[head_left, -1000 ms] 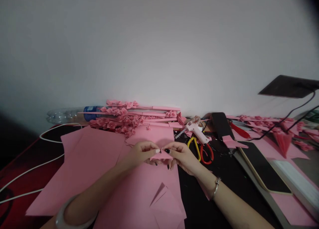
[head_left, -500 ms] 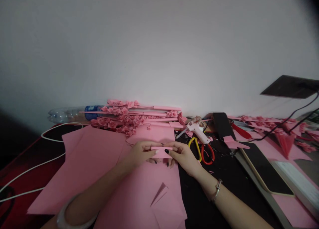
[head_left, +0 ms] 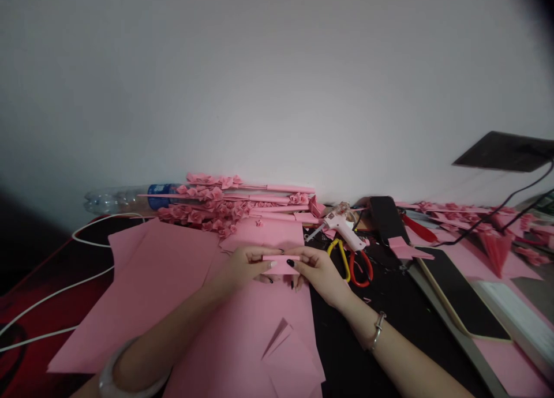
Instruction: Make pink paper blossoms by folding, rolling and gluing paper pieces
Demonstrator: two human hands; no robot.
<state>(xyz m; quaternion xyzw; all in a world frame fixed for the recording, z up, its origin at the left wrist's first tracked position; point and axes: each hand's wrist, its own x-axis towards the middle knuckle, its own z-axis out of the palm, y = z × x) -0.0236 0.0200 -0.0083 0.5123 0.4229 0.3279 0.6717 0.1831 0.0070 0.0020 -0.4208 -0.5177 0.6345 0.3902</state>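
A small folded piece of pink paper (head_left: pixel 280 266) is pinched between my two hands, just above larger pink sheets. My left hand (head_left: pixel 247 266) grips its left end, thumb in front and fingers behind. On the opposite end, my right hand (head_left: pixel 319 270) holds it the same way, with a dark-nailed thumb on the front face. The fingers partly hide the paper's ends and back. Below the hands lie pink paper sheets (head_left: pixel 234 340) and a loose folded pink piece (head_left: pixel 294 360).
Pink paper flowers (head_left: pixel 212 205) lie along the wall beside a clear plastic bottle (head_left: pixel 116 201). Right of my hands are a glue gun (head_left: pixel 346 229), scissors with yellow and red handles (head_left: pixel 361 269) and a phone (head_left: pixel 465 291). A white cable (head_left: pixel 56 291) curves at left.
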